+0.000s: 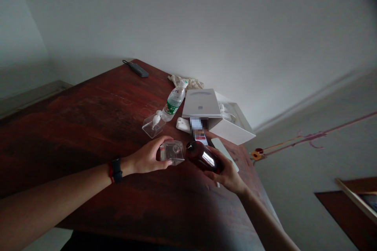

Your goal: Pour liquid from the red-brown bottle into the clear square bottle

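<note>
My left hand [153,155] is closed around a clear square plastic bottle [173,153], which is tilted so that its round mouth shows. Facing it from the right is a dark brown bottle [204,157], gripped by my right hand [226,172]. The brown bottle leans with its uncapped-looking neck toward the clear one; a small gap appears between them. Whether any liquid passes between the two cannot be made out. Just beyond my left hand lies a white pump head [157,119] by another clear square container [152,127].
On the dark red wooden table [88,141] stand a green-labelled water bottle [173,104] and an open white box [203,102]. Around them are a cloth [191,82], a phone [201,138], a white object [183,124], a pale flat item [225,153] and a grey power strip [139,70].
</note>
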The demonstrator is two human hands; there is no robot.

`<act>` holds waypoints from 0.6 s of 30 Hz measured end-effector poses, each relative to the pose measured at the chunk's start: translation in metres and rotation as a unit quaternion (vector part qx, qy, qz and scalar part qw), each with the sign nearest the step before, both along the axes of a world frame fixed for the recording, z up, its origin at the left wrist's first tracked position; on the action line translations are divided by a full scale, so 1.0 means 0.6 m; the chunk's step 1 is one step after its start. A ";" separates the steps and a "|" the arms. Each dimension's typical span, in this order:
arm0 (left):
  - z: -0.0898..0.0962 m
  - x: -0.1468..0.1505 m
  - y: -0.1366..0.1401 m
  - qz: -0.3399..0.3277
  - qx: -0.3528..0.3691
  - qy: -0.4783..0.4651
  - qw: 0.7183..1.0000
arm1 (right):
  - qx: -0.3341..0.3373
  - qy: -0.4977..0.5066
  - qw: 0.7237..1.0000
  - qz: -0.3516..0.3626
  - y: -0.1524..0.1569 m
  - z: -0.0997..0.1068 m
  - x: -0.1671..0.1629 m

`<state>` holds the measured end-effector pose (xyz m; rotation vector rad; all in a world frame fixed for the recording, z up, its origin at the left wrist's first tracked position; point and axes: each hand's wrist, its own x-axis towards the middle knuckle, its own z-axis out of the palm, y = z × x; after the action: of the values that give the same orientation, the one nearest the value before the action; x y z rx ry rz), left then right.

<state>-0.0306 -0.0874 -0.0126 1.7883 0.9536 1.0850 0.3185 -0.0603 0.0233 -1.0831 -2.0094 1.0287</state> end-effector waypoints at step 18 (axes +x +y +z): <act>-0.004 -0.006 0.007 -0.045 -0.021 -0.017 0.999 | 0.047 -0.057 0.997 0.031 0.025 0.034 -0.002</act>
<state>-0.0341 -0.0835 -0.0148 1.7562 0.8609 1.0269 0.3171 -0.0452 0.0434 -1.0564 -2.1732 0.9111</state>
